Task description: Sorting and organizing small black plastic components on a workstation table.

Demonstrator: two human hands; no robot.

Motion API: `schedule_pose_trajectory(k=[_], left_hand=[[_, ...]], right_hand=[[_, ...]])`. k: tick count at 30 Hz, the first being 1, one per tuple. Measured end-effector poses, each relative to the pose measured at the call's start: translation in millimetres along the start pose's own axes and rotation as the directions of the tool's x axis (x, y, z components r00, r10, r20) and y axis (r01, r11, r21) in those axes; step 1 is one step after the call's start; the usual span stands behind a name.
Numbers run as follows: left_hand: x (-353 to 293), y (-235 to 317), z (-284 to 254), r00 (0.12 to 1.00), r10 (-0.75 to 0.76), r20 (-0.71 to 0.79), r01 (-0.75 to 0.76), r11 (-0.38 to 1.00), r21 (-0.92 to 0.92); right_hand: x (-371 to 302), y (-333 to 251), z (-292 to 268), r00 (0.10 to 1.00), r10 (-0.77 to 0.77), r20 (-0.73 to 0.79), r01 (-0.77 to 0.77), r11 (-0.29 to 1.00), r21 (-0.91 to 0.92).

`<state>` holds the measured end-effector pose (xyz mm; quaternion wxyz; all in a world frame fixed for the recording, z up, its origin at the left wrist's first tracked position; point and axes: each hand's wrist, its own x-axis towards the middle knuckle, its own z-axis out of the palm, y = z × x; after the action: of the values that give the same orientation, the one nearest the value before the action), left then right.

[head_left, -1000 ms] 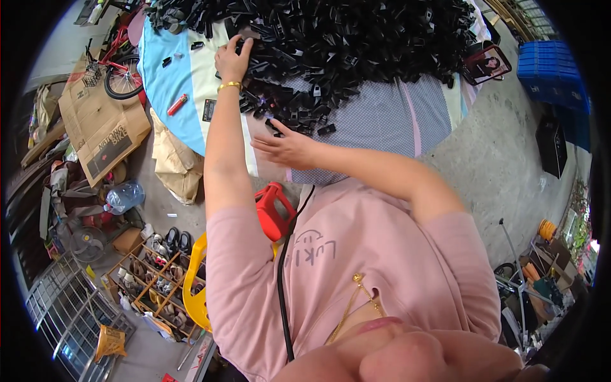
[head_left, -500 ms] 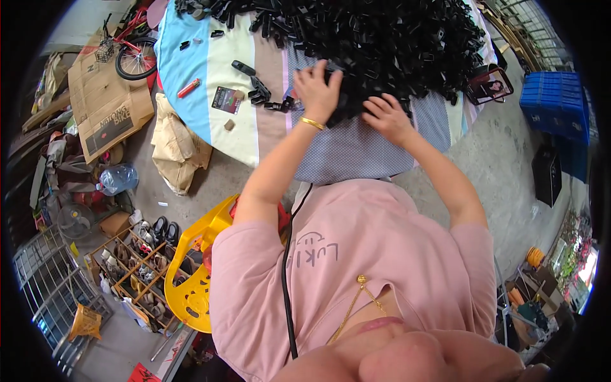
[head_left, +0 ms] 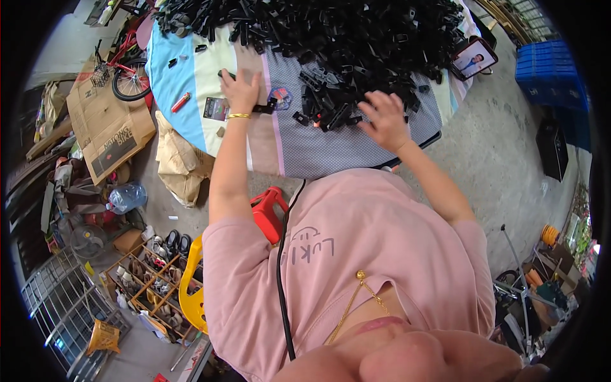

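A large heap of small black plastic clip-like pieces (head_left: pixel 356 44) covers the far side of the cloth-covered table (head_left: pixel 305 153). My left hand (head_left: pixel 242 95), with a gold bangle at the wrist, reaches over the left part of the cloth, fingers spread. One black piece (head_left: pixel 226 74) lies at its fingertips; whether they touch it is unclear. My right hand (head_left: pixel 386 120) is open beside a small cluster of black pieces (head_left: pixel 328 114) at the heap's near edge. A dark card (head_left: pixel 216 109), a red lighter (head_left: pixel 181 102) and a round colourful item (head_left: pixel 280 98) lie near my left hand.
A phone (head_left: pixel 474 58) stands tilted at the table's right edge. Blue crates (head_left: pixel 550 75) and a black box (head_left: pixel 551 149) stand on the floor to the right. A red plastic stool (head_left: pixel 268 213), a yellow chair (head_left: pixel 191 286) and a shoe rack (head_left: pixel 153 280) are at the left.
My left hand has moved left, away from the heap, onto the striped cloth. My hands are farther apart, and a small cluster of black pieces now shows between them.
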<state>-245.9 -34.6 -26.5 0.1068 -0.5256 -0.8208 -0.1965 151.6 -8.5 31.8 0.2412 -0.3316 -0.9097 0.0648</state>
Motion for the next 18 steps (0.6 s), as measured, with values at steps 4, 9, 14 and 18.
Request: schedule_pose_trajectory(k=[4, 9, 14, 18], left_hand=[[-23.4, 56.8, -5.7, 0.998, 0.011, 0.061, 0.009, 0.948, -0.317], [-60.6, 145.3, -7.1, 0.991, 0.125, 0.038, -0.070, 0.753, -0.654], [-58.3, 165.9, -7.3, 0.982, 0.114, 0.150, 0.073, 0.503, -0.861], [-50.0, 115.1, -23.8, 0.993, 0.095, 0.075, -0.016, 0.715, -0.699]], right_hand=[[-12.5, -20.1, 24.3, 0.990, -0.130, 0.049, 0.125, 0.988, 0.092], [-15.2, 15.2, 35.8, 0.994, -0.105, 0.030, 0.107, 0.993, -0.054], [-9.2, 37.4, 14.6, 0.995, -0.097, 0.015, 0.098, 0.986, -0.134], [-12.1, 32.8, 0.6, 0.995, 0.039, -0.086, -0.049, 0.993, -0.109]])
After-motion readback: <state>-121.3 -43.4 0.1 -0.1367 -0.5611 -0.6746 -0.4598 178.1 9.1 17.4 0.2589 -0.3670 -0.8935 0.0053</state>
